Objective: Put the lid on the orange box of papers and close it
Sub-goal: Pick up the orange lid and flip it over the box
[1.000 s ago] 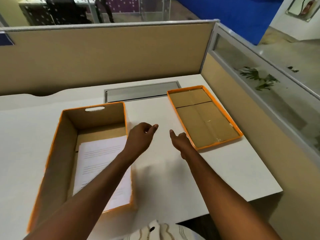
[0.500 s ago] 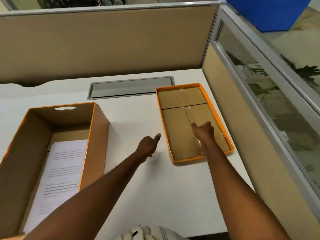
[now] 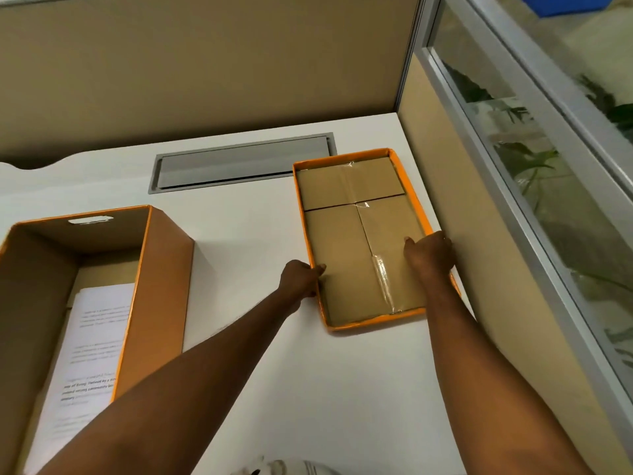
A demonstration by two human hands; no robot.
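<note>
The orange lid (image 3: 349,234) lies upside down on the white desk at the right, its brown taped inside facing up. My left hand (image 3: 300,280) grips its left rim, thumb over the edge. My right hand (image 3: 430,256) grips its right rim near the partition. The open orange box (image 3: 156,286) stands at the left, with a stack of printed papers (image 3: 85,351) lying inside it. My left forearm passes just in front of the box's right wall.
A grey cable hatch (image 3: 239,164) is set into the white desk (image 3: 308,389) behind the lid. Beige partitions (image 3: 205,63) close off the back and right sides, the right one topped with glass (image 3: 548,166). A patterned cloth (image 3: 291,469) shows at the bottom edge.
Both hands have reached forward and right from the desk's middle to the lid and taken hold of its two long rims. The view has shifted right and down.
</note>
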